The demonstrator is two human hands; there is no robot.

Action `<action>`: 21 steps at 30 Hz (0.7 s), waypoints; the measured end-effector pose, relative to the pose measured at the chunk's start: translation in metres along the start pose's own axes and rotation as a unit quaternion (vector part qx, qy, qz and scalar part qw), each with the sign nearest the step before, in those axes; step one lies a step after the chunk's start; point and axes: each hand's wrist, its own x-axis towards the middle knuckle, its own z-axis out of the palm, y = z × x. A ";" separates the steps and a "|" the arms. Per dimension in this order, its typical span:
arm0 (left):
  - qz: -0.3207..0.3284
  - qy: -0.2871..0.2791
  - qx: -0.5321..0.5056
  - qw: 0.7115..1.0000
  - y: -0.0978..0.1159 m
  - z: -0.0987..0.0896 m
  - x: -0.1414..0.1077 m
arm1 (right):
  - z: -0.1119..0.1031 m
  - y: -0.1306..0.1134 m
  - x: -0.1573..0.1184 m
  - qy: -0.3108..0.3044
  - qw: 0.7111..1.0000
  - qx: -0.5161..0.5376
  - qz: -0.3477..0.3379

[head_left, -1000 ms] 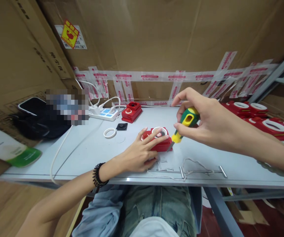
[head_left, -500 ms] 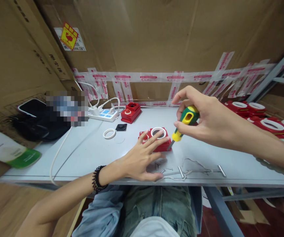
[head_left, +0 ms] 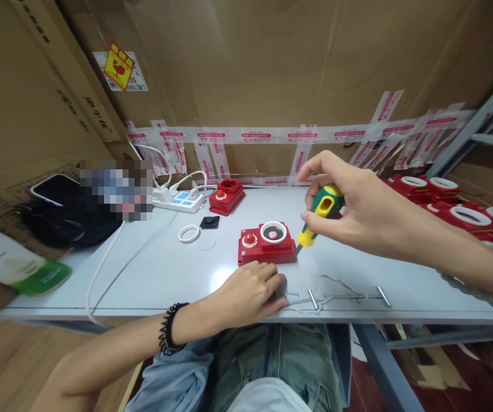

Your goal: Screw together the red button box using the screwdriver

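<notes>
A red button box (head_left: 267, 250) with a white ring and a small red button on top lies mid-table. My right hand (head_left: 358, 212) grips a green and yellow screwdriver (head_left: 323, 207), whose tip meets the box's right front corner. My left hand (head_left: 249, 292) rests at the table's front edge, just in front of the box, fingertips pinched on one of the small loose screws (head_left: 291, 293). The hand hides most of the screw pile.
Metal rods with thin wire (head_left: 315, 298) lie right of the screws. A white ring (head_left: 189, 233), a black square part (head_left: 210, 222), another red box (head_left: 227, 196) and a power strip (head_left: 178, 200) sit behind. More red boxes (head_left: 465, 214) are stacked at right; a phone (head_left: 55, 186) lies at left.
My left hand has come off the red box and drawn back to the screws at the table's front edge, fingers closing. The right hand and screwdriver have barely moved.
</notes>
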 end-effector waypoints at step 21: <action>-0.047 -0.033 -0.214 0.975 -0.007 -0.010 -0.013 | -0.001 -0.001 -0.001 0.007 1.000 -0.007 0.002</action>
